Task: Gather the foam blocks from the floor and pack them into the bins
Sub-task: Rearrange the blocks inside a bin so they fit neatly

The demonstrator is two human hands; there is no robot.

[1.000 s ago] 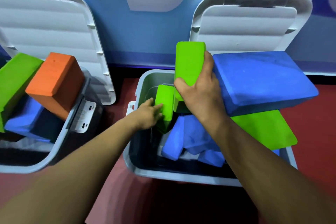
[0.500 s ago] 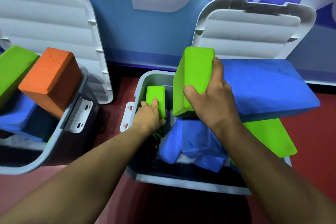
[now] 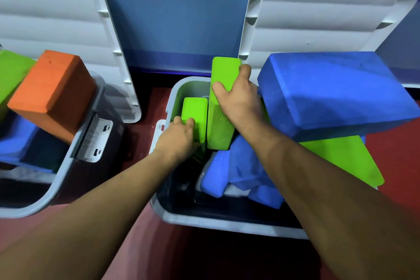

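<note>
Now both hands in bin (image 3: pixel 179 91) — left hand (image 3: pixel 179 136) grips small green block (image 3: pixel 196 111), right hand (image 3: pixel 238 102) tall green block (image 3: pixel 223 75).

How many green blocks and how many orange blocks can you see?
Green blocks: 4
Orange blocks: 1
Total: 5

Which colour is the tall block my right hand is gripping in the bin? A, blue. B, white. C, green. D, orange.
C: the right hand grips the tall green block, standing upright in the right bin beside the small green block that the left hand holds.
</note>
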